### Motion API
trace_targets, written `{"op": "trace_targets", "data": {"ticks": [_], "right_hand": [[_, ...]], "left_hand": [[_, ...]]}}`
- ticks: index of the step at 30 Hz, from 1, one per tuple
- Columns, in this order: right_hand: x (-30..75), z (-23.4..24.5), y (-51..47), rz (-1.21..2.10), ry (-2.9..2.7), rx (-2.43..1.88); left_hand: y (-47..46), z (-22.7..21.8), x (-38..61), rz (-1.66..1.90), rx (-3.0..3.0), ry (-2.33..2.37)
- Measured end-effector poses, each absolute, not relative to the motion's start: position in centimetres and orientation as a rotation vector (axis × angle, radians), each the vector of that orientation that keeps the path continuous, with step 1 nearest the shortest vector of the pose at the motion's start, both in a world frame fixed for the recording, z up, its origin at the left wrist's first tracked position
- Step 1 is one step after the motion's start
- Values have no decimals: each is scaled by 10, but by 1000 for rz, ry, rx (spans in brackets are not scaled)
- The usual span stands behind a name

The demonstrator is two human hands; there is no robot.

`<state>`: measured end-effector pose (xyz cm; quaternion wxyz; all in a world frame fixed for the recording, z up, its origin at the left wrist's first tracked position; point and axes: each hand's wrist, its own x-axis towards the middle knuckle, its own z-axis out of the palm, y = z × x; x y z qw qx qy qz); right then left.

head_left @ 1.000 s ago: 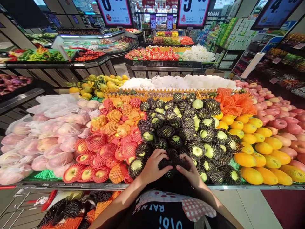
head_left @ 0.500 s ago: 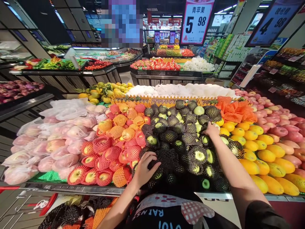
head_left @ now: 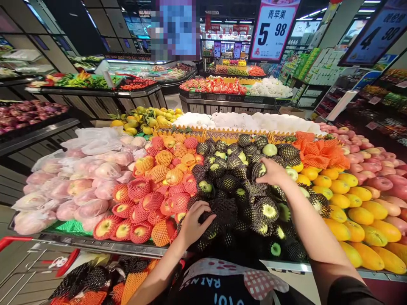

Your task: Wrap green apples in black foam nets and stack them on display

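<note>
Green apples in black foam nets (head_left: 227, 182) lie heaped in front of me. My right hand (head_left: 274, 173) is over the upper right of the heap, its thumb and fingers closed round one netted green apple (head_left: 258, 170). Low on the left side of the heap, my left hand (head_left: 194, 222) curves its fingers and thumb round a black foam net (head_left: 224, 212). Whether an apple sits inside that net is hidden. Pale green skin shows through the open ends of several nets nearby.
Red apples in pink and orange nets (head_left: 149, 201) and bagged pale fruit (head_left: 92, 186) lie left. Yellow oblong fruit (head_left: 359, 212), orange nets (head_left: 321, 152) and pink apples (head_left: 378, 182) are right. A shopping cart (head_left: 63, 262) stands lower left; price signs (head_left: 273, 31) hang ahead.
My right hand has moved left and slightly toward me, and a netted green apple now shows in its grip. The left hand keeps nearly the same place. The view has shifted slightly.
</note>
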<state>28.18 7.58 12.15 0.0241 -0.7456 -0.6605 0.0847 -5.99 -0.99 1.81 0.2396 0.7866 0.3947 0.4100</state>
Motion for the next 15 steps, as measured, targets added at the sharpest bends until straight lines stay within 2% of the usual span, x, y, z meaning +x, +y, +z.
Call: {"op": "trace_targets", "data": {"ticks": [5,11,15], "right_hand": [[253,86,49,284,-2070,-2392],[301,70,24,125,-1782,-2528],[322,54,20,281,-1682,-2486]], "left_hand": [[-12,23,-55,1164,2164,1007],[-10,6,-67,1269,2037,1180],[-7,6,-64,1322,1967,1236]]}}
